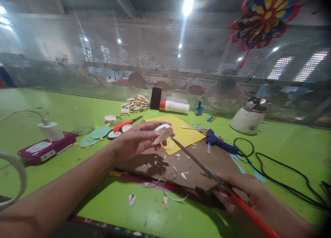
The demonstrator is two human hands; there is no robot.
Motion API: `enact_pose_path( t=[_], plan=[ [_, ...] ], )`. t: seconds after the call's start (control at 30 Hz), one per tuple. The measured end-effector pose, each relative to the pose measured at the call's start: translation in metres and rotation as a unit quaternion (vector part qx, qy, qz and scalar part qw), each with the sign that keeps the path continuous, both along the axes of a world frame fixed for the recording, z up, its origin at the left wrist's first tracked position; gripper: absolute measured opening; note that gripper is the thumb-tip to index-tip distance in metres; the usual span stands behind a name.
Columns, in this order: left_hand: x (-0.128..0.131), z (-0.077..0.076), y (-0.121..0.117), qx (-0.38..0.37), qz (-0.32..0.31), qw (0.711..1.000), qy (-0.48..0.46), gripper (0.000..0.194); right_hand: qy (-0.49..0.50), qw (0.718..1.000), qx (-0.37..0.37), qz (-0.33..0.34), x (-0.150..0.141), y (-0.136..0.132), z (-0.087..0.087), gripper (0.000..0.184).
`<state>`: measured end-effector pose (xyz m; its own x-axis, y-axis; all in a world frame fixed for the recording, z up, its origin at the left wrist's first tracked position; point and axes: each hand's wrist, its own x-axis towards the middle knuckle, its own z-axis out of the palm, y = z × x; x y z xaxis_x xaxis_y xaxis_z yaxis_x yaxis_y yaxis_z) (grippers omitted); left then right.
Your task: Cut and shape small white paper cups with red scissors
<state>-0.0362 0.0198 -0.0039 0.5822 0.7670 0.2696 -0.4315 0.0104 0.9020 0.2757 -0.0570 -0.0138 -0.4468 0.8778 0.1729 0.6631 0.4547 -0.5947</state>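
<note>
Between the fingers and thumb of my left hand is a small white paper disc with red at its edge. My right hand is wrapped round the red handles of long scissors. Their blades point up and left, with the tips close to the disc's right edge; I cannot tell whether they touch it. Below lie a yellow sheet and a brown board, strewn with white and red paper scraps and thin curled strips.
A blue glue gun with a black cord lies right, near a white kettle. At the back are a pile of paper discs, a dark phone-like block and a white bottle. Left are an orange-handled cutter and a purple power strip.
</note>
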Motion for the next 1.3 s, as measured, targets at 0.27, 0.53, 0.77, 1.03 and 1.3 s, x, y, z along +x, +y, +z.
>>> enact_pose_path(
  t=[0.27, 0.53, 0.77, 1.03, 1.3],
  plan=[
    [-0.005, -0.002, 0.007, -0.063, 0.006, 0.997, -0.053, 0.046, -0.038, 0.992, 0.116, -0.035, -0.006, 0.004, -0.002, 0.035],
    [-0.007, 0.004, 0.0, -0.035, 0.0, 0.996, -0.077, 0.046, -0.091, 0.967, 0.188, -0.144, 0.002, 0.032, -0.02, 0.039],
    [-0.012, 0.006, 0.0, -0.029, -0.011, 0.995, -0.094, 0.047, -0.133, 0.958, 0.189, -0.169, -0.006, 0.039, -0.026, 0.039],
    [-0.014, 0.004, 0.006, -0.029, 0.016, 0.994, -0.103, 0.042, -0.133, 0.96, 0.178, -0.169, -0.004, 0.04, -0.034, 0.044],
    [-0.017, 0.002, 0.012, -0.008, 0.039, 0.995, -0.09, 0.035, -0.069, 0.966, 0.192, -0.159, -0.005, 0.04, -0.032, 0.051]
  ],
)
